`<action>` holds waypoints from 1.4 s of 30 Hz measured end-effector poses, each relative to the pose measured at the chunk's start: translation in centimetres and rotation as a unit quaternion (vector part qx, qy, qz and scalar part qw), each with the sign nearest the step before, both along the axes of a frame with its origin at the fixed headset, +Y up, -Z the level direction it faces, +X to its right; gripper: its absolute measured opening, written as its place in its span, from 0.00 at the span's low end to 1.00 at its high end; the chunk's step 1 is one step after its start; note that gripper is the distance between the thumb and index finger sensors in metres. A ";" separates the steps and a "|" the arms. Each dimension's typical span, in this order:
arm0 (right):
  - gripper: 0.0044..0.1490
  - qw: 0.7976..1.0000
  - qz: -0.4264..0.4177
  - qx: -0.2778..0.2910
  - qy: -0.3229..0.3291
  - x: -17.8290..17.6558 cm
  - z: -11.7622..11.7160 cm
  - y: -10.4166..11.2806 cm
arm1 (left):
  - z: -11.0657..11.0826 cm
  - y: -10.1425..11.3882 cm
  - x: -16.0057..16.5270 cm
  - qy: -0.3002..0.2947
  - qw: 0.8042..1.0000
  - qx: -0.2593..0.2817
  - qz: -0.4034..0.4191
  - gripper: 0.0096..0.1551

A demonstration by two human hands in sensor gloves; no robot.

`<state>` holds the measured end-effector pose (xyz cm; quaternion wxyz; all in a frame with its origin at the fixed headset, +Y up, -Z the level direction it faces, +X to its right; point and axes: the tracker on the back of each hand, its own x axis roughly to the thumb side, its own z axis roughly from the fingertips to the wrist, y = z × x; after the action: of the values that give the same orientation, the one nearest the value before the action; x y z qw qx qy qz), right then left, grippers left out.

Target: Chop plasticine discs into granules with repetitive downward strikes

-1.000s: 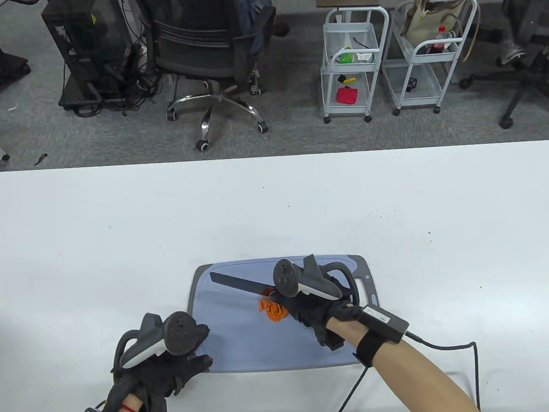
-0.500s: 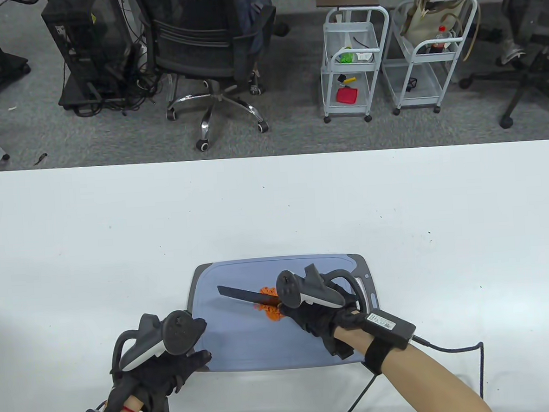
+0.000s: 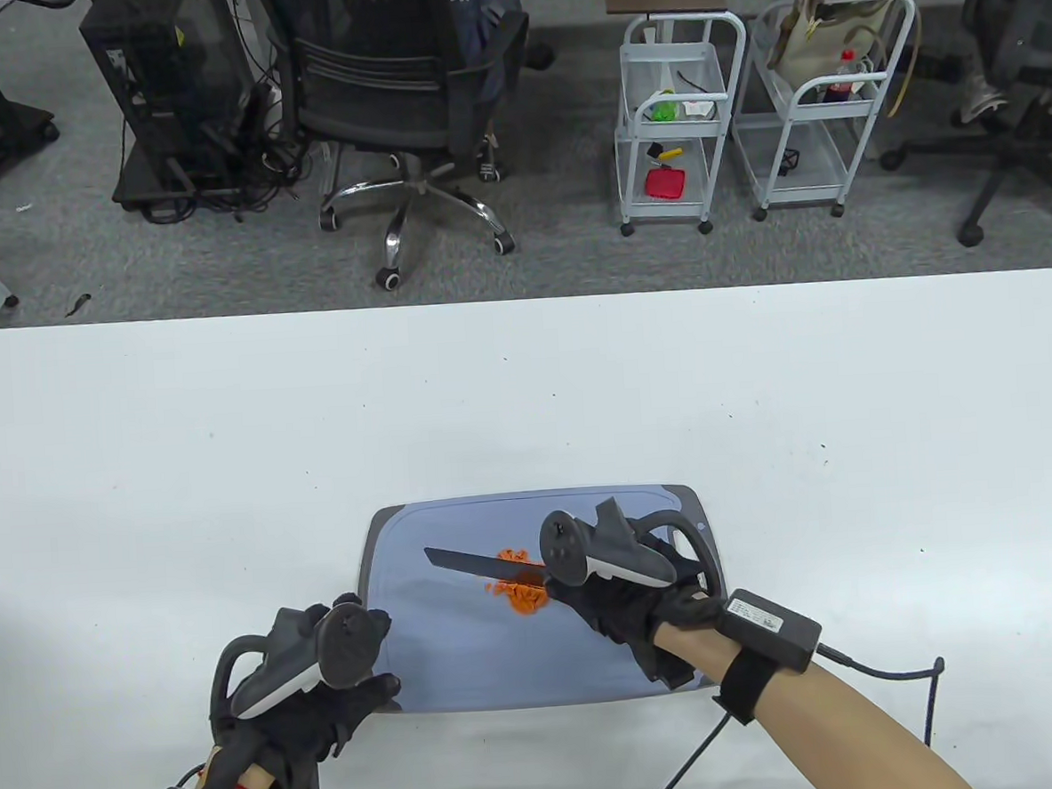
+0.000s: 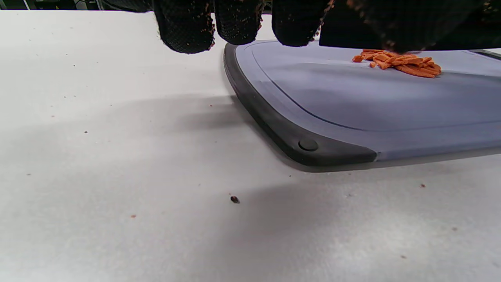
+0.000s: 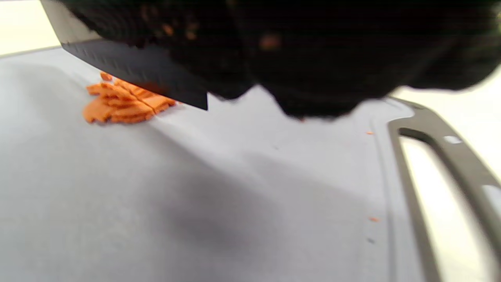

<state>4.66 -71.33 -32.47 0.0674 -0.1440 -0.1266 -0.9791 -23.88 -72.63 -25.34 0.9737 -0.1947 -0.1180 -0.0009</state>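
A pile of chopped orange plasticine (image 3: 518,584) lies on the blue-grey cutting board (image 3: 452,648), near its middle. My right hand (image 3: 610,608) grips the handle of a black knife (image 3: 483,565); the blade crosses the pile and points left. In the right wrist view the blade (image 5: 133,70) sits low over the orange strips (image 5: 121,103). My left hand (image 3: 331,700) rests at the board's near-left corner, thumb on its edge. In the left wrist view its fingertips (image 4: 184,27) hang above the board's dark rim (image 4: 274,125), and the pile (image 4: 399,64) lies beyond.
The board has a grey rim and a handle slot on its right side (image 5: 442,164). It lies near the front edge of a white table (image 3: 226,448). Small crumbs dot the table (image 4: 235,199). A cable (image 3: 899,670) runs from my right wrist.
The knife has come down from above the pile onto it, its tip moving right and lower. My right hand has shifted right and toward me. My left hand has slid slightly toward me.
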 end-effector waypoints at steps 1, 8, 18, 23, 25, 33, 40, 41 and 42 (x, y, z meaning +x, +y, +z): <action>0.36 1.000 0.016 -0.012 -0.004 -0.1 0.0 -0.3 | 0.0 -0.1 0.1 -0.001 1.000 0.000 -0.002 0.47; 0.37 0.999 -0.053 0.000 0.003 -1.0 -0.4 -3.1 | -0.1 0.0 0.7 0.002 1.000 -0.007 0.013 0.47; 0.36 0.997 -0.082 -0.002 -0.016 0.7 0.3 -0.8 | 0.1 -0.2 0.3 0.000 1.000 0.002 -0.001 0.47; 0.36 1.000 0.006 -0.006 0.002 -0.3 1.2 -0.7 | 0.1 -0.7 0.3 -0.008 1.000 -0.007 -0.013 0.47; 0.36 1.000 0.018 0.002 0.006 -1.0 1.1 -0.9 | 0.0 -0.8 0.3 -0.008 1.000 -0.008 -0.016 0.48; 0.36 0.998 -0.059 0.011 0.022 -4.1 -0.3 -3.2 | -0.2 -1.0 0.4 -0.002 1.000 -0.016 -0.005 0.48; 0.36 0.996 -0.083 0.010 -0.002 -1.2 -0.6 -0.7 | -0.3 -0.7 -0.2 0.005 1.000 -0.006 -0.002 0.47; 0.36 0.998 -0.067 0.004 0.001 -0.9 -0.4 -0.5 | -0.3 -0.7 -0.2 0.006 1.000 -0.007 -0.004 0.47; 0.36 0.999 -0.052 0.002 0.000 -0.8 -0.2 -0.4 | -0.3 -0.8 -0.2 0.006 1.000 -0.009 -0.010 0.47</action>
<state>3.88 -71.74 -32.71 0.0171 -0.1502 -0.1168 -0.9816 -24.10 -73.40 -25.60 0.9726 -0.2043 -0.1105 -0.0086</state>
